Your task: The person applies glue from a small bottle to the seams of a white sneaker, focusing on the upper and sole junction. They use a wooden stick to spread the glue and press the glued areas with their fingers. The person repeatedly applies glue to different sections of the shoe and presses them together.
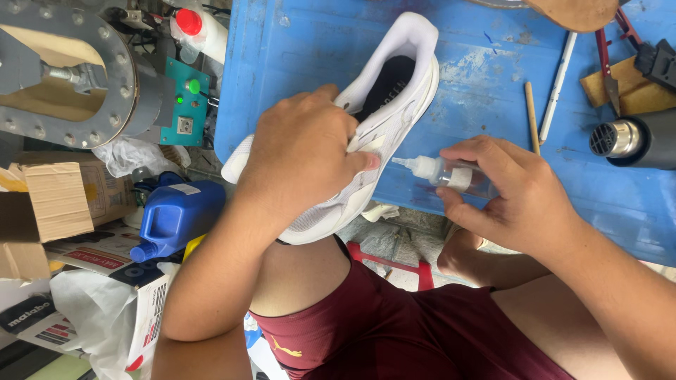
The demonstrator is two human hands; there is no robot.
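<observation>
Left hand (303, 158) fingers clamped over white mesh sneaker (384, 105), propped on knee at blue worktop (479, 77) edge. Right hand (517, 193) fingers wrapped round small clear nozzle-tipped glue bottle (451, 172), tip just beside sneaker side. Risk: over-squeeze, glue smearing upper or thumb.

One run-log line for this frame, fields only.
left hand: grips white sneaker | right hand: holds small clear nozzle bottle, tip aimed at shoe side | surface: blue table
</observation>
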